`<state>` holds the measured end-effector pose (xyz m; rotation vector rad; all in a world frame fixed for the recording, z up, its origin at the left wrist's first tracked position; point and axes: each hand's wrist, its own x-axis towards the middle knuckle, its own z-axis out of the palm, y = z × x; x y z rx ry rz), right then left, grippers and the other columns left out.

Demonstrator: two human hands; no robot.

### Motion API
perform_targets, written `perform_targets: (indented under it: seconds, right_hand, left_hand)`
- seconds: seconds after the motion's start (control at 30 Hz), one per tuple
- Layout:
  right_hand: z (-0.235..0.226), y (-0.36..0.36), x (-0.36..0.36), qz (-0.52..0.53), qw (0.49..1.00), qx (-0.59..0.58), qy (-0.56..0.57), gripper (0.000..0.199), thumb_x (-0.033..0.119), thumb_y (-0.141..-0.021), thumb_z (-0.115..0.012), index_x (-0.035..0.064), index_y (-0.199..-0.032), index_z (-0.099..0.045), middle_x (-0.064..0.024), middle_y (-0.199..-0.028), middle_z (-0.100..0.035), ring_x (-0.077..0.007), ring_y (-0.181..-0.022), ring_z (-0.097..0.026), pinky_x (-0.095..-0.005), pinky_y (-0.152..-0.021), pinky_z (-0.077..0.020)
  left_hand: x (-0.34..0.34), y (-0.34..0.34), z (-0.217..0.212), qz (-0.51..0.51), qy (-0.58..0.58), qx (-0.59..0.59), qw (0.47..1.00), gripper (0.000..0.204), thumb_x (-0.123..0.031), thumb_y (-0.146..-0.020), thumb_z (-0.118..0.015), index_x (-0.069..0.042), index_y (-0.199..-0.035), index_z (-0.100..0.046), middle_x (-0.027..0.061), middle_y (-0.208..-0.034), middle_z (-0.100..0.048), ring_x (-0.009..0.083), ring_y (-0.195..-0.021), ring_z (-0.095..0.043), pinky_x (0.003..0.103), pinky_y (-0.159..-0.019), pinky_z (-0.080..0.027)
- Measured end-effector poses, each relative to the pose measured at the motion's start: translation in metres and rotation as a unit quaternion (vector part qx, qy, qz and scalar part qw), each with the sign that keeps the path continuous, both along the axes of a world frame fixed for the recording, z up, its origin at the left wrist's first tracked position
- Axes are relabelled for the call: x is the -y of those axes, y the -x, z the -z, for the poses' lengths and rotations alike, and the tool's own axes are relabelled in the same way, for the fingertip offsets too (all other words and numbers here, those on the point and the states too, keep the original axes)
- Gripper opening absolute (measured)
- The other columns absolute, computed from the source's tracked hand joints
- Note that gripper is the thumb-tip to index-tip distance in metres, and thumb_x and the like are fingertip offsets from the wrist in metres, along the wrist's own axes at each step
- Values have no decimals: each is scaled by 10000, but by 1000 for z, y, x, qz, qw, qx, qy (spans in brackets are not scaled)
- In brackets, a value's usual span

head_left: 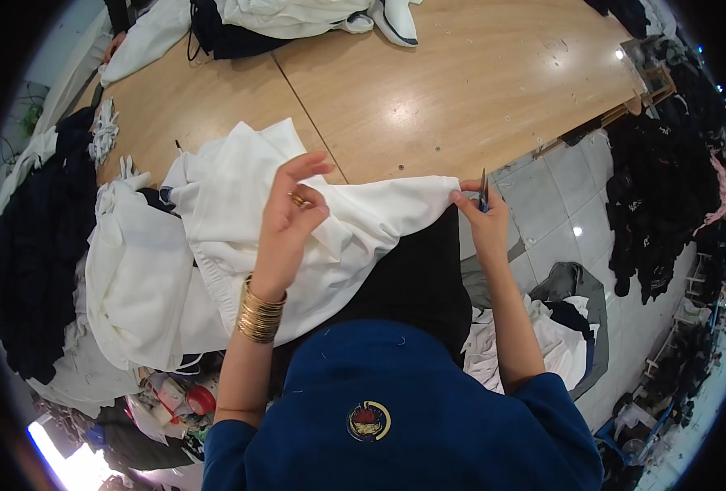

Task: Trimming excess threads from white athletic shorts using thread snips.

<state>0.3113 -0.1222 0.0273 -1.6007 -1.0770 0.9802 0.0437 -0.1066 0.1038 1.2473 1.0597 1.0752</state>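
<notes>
Soft, light and limp by the look of it: white garment (355, 221), no stiffness, sagging wherever unsupported. Best taken at a hem or seam edge, pinched taut between two points, since loose folds would likely slide and bunch. Plain white cloth, smooth weave, creased into broad folds, one corner turned up at 12 o'clock. Draped over the near edge of the wooden worktop (461, 90), spilling toward the lap at 6 o'clock, over something black beneath.

Left hand (291, 217), ring on one finger, gold bangles at the wrist: grip closed on a fold of the white garment, forefinger lifted free. Right hand (484, 219), at 3 o'clock from the left: grip narrow, pinching the garment's edge and holding small blue-handled snips (483, 193), blades pointing up.

More white cloth heaped at 9 o'clock, dark garments (35, 245) beyond; another pile at the worktop's far edge; tiled floor (559, 204) at 3 o'clock.
</notes>
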Motion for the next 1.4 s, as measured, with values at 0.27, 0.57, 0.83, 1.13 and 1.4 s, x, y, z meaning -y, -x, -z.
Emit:
perform_targets:
  seconds: [0.27, 0.57, 0.83, 1.13, 1.4]
  right_hand:
    - [-38, 16, 8, -53, 979, -196, 13, 132, 64, -771, -682, 18, -873, -611, 22, -750, -572, -38, -624, -460, -172, -580, -343]
    - [-57, 27, 18, -129, 945, -298, 38, 149, 48, -755, -692, 36, -881, -614, 32, -753, -568, -28, -657, -476, -173, -560, -340]
    - [-87, 59, 13, -245, 949, -198, -5, 169, 34, -746, -690, 19, -893, -608, 16, -768, -580, -54, -687, -505, -199, -597, -373]
    - [-67, 33, -17, -346, 931, 100, 54, 262, 203, -713, -716, -7, -821, -602, -7, -603, -507, -83, -582, -439, -247, -544, -364]
    - [-99, 22, -23, -268, 947, -102, 145, 257, 216, -676, -771, 28, -813, -661, 54, -627, -522, -38, -582, -441, -197, -520, -286]
  left_hand:
    - [13, -16, -13, 3, 38, 91, 995, 582, 1, -766, -490, -86, -1323, -345, 100, -1205, -450, 72, -732, -442, 232, -728, -408]
    - [21, -8, -17, 15, 66, 187, 980, 617, -3, -777, -525, -98, -1343, -298, 127, -1278, -397, 76, -735, -431, 268, -747, -408]
    - [14, -5, -18, 112, -140, -195, 964, 354, -147, -783, -649, -59, -1096, -507, 75, -1053, -526, 187, -868, -558, 332, -887, -405]
    - [-1, 78, -50, -231, -47, 37, 971, 141, -170, -907, -536, -38, -906, -584, -64, -767, -557, -1, -651, -446, 151, -593, -346]
    - [12, 116, -35, -295, 7, 37, 955, 145, -198, -906, -544, -63, -868, -583, -66, -737, -553, 3, -637, -451, 147, -597, -356]
